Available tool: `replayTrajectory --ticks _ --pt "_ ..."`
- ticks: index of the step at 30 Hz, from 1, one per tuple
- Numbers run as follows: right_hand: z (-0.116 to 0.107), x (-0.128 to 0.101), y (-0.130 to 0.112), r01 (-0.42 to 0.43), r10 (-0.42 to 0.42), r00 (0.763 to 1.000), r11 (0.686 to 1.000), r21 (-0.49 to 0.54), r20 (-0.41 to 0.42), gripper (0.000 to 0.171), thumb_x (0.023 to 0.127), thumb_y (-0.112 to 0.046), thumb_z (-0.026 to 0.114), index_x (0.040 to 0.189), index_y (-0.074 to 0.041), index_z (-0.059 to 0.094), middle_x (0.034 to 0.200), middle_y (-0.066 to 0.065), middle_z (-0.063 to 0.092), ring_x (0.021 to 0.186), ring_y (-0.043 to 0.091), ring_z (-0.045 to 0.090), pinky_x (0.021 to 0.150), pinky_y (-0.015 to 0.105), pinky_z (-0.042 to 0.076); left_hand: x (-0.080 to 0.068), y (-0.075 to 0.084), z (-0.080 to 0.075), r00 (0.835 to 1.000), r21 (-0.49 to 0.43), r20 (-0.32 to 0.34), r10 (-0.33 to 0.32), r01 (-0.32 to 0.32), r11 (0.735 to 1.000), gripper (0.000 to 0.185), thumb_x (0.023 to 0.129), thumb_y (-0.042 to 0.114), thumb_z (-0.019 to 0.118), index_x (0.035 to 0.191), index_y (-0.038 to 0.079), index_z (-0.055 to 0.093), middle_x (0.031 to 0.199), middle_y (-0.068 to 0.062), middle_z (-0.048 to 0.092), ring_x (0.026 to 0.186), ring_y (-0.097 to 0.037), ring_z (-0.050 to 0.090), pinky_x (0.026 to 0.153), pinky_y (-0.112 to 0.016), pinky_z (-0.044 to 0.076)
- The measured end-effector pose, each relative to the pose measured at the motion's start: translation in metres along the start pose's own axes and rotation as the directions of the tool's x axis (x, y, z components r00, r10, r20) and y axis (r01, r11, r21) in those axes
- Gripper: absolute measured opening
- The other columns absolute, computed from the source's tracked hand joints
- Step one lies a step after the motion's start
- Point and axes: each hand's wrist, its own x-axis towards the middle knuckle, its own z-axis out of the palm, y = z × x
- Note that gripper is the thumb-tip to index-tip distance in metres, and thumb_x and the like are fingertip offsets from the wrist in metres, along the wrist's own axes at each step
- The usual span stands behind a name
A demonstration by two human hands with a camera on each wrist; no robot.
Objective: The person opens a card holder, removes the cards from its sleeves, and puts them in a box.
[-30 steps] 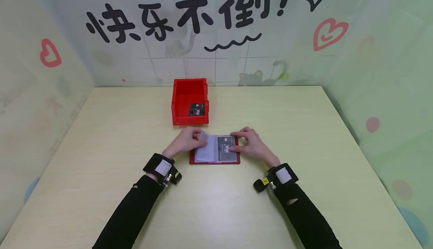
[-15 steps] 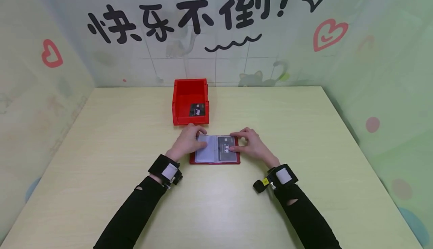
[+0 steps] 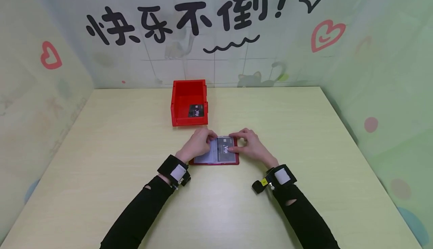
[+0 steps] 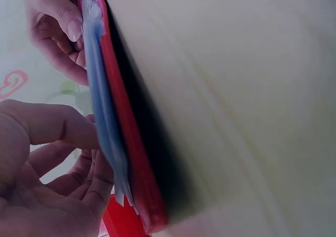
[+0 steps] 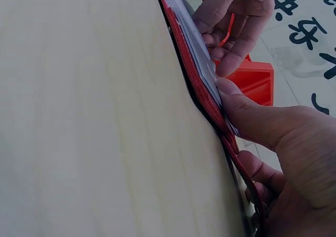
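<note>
A red card holder (image 3: 214, 161) lies open on the pale table (image 3: 304, 136), near the person. The left hand (image 3: 197, 144) rests on its clear left-hand sleeves; the right hand (image 3: 248, 146) presses fingers on a dark card (image 3: 224, 149) in the right page. Just beyond, a red bin (image 3: 188, 102) holds another dark card (image 3: 197, 110)

A flat red card holder with clear plastic sleeves (image 3: 214, 155) lies open on the pale wooden table (image 3: 304, 136), just in front of the red bin. A dark grey card printed "VIP" (image 3: 226, 149) sits in its right-hand sleeve; the left-hand sleeves look pale and see-through.
</note>
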Motion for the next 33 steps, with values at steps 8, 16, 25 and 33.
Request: replayTrajectory --ticks 8,16,25,33 --pt "0.0019 0.0011 0.0017 0.007 -0.007 1.000 1.000 -0.001 -0.007 0.056 0.084 -0.028 0.082 0.135 -0.016 0.065 0.118 0.009 0.058 0.115 0.027 0.047 0.097 0.043 0.041 0.0022 -0.0003 0.0003 0.999 -0.044 -0.001 -0.033 0.033 0.999 0.032 0.088 -0.003 0.062 0.119 0.001 0.071 0.105 -0.013 0.065 0.095 -0.023 0.055 0.089 -0.034 0.051" --pt "0.0027 0.0010 0.0020 0.008 -0.008 1.000 1.000 -0.004 -0.018 0.055 0.083 -0.027 0.083 0.134 -0.015 0.065 0.117 0.009 0.059 0.115 0.027 0.047 0.098 0.044 0.041 0.0014 0.0019 0.0002 0.998 -0.103 0.009 -0.057 0.057 0.993 0.030 0.091 0.000 0.062 0.120 -0.001 0.069 0.109 -0.015 0.065 0.097 -0.025 0.056 0.091 -0.034 0.052" --pt "0.0029 -0.0003 -0.0028 0.014 -0.015 0.999 0.999 -0.030 -0.029 0.055 0.083 -0.027 0.083 0.133 -0.013 0.066 0.115 0.010 0.059 0.113 0.027 0.047 0.096 0.043 0.041 0.0013 -0.0002 0.0000 0.997 -0.147 0.017 -0.071 0.073 0.986 0.028 0.093 0.003 0.060 0.120 -0.001 0.069 0.108 -0.015 0.065 0.095 -0.024 0.057 0.089 -0.033 0.052" --pt "0.0044 0.0004 -0.0039 0.001 -0.003 0.999 0.998 -0.065 -0.043 0.054 0.082 -0.029 0.084 0.130 -0.013 0.066 0.111 0.009 0.058 0.109 0.027 0.048 0.092 0.039 0.038 -0.0003 -0.0012 -0.0010 0.996 -0.160 0.002 -0.088 0.087 0.983 0.028 0.094 0.006 0.060 0.120 0.001 0.069 0.106 -0.014 0.065 0.094 -0.023 0.057 0.084 -0.029 0.050"
